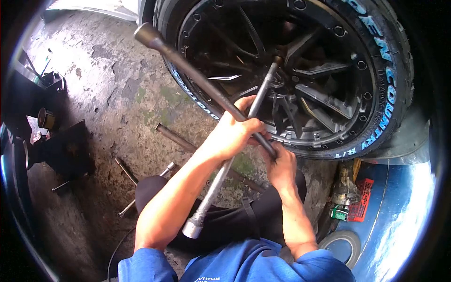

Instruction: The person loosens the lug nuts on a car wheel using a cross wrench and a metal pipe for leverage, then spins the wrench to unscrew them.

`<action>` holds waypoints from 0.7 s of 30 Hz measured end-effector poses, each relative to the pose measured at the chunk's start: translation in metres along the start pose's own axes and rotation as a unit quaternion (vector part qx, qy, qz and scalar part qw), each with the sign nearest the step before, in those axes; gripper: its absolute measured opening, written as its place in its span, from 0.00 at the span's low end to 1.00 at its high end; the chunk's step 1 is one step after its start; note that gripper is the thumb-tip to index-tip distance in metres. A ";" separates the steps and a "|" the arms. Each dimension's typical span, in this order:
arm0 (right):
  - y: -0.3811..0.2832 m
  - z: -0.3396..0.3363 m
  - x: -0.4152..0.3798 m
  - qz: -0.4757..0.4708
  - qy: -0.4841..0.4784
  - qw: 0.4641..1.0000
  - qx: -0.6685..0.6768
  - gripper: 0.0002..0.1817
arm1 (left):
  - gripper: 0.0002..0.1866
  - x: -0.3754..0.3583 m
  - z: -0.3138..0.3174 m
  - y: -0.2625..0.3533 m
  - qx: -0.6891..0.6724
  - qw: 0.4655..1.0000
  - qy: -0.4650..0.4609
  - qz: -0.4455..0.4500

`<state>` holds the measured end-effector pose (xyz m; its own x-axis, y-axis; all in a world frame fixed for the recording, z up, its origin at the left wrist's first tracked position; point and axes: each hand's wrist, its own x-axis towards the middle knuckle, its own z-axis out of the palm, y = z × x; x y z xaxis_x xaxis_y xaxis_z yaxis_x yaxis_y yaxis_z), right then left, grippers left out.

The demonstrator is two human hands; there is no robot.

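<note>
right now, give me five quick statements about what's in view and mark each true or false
1. The left hand grips the wrench. True.
2. The right hand lies flat on the floor. False: it is at the wrench.
3. A pipe lies on the floor. True.
4. The tire has no lettering. False: pale letters run along its side.
5. The person's sleeves are blue. True.
</note>
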<state>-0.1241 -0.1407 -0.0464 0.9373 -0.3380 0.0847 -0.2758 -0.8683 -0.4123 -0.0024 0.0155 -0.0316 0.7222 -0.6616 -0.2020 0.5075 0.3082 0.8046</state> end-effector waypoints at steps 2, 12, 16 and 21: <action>-0.002 0.009 0.004 -0.016 0.008 1.000 0.003 0.09 | 0.35 0.002 -0.008 0.003 -0.004 0.999 -0.033 -0.002; -0.019 -0.011 -0.005 0.057 -0.095 0.993 0.033 0.15 | 0.37 -0.014 0.003 0.001 -0.058 0.997 -0.047 0.004; -0.020 -0.012 -0.058 0.052 -0.161 0.985 0.044 0.14 | 0.38 -0.052 0.001 -0.015 0.027 0.999 -0.043 0.014; -0.024 0.002 -0.014 -0.029 -0.146 0.981 0.126 0.16 | 0.35 -0.057 0.022 0.004 0.107 0.990 0.019 0.093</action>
<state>-0.1300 -0.1141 -0.0399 0.9812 -0.1401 -0.1330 -0.1928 -0.7539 -0.6281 -0.0520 0.0393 -0.0045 0.8129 -0.5797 -0.0559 0.2554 0.2686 0.9288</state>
